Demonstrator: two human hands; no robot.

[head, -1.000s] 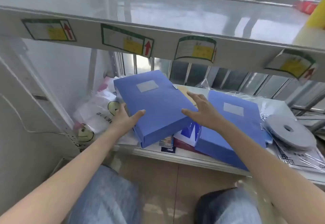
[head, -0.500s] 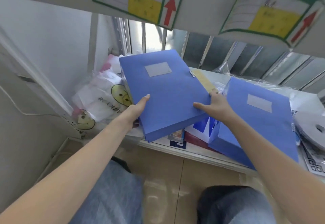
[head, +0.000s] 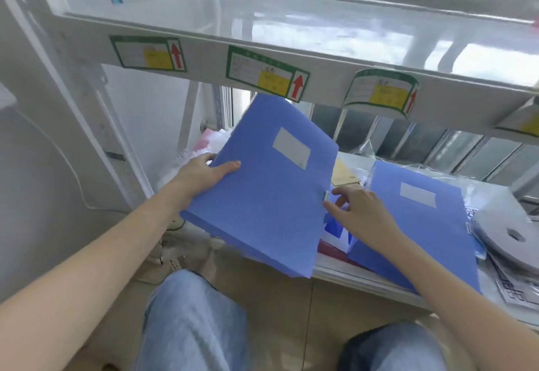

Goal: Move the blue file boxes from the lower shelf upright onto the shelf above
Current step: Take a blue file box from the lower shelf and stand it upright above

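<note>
A blue file box (head: 262, 195) with a grey label is lifted off the lower shelf and tilted, its top edge near the upper shelf's front beam. My left hand (head: 201, 173) grips its left edge, thumb on the cover. My right hand (head: 355, 210) touches its right edge by the clasp with spread fingers. A second blue file box (head: 420, 225) lies flat on the lower shelf (head: 364, 278) to the right, partly under my right forearm. The upper shelf (head: 291, 20) is a glossy white surface.
Labels with red arrows (head: 267, 76) line the upper shelf's front beam. A grey tape roll (head: 507, 233) and printed sheets lie at the right of the lower shelf. Plastic bags sit at its left. My knees are below.
The held box has been pulled out from the lower shelf toward me and tipped steeper. The view has risen, so the upper shelf's surface shows again.
</note>
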